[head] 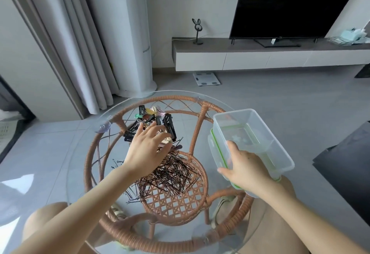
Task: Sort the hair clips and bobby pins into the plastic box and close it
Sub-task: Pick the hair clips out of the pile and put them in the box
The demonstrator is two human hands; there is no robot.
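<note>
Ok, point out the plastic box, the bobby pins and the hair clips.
plastic box [232,121], head view, far wall.
bobby pins [176,171], head view, middle of pile.
hair clips [169,126], head view, long black clip.

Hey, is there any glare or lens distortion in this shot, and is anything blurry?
Head view: daylight glares off the floor tiles at lower left; the wide lens bows the curtain and tilts the TV; the plastic box in the right hand looks slightly soft, while the bobby pins read fairly crisp.

The left hand [147,149] covers part of the hair clips [168,124].
</note>
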